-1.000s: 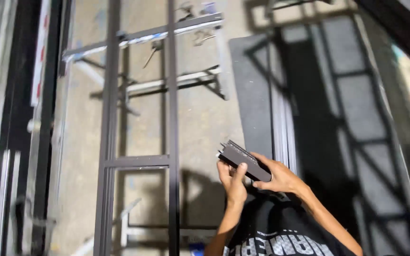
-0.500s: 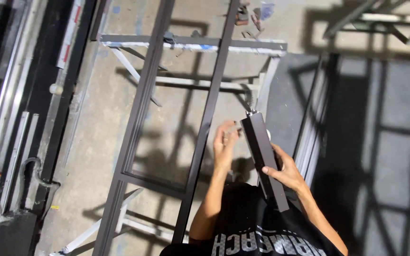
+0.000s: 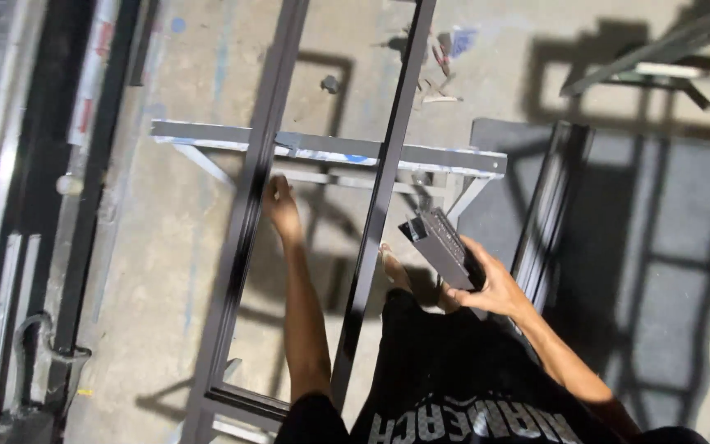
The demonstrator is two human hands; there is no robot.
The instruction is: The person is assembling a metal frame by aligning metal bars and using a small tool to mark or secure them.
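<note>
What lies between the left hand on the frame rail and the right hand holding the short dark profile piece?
In the head view, the frame's second dark rail runs between the left hand and the right hand gripping the short profile piece; bare concrete floor shows beneath.

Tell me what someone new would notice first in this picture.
First, the long dark metal frame running up the middle, lying across a pale trestle on the concrete floor. The left hand reaches out to the frame's left rail, while the right hand, lower right of centre, grips a short dark profile piece.
</note>
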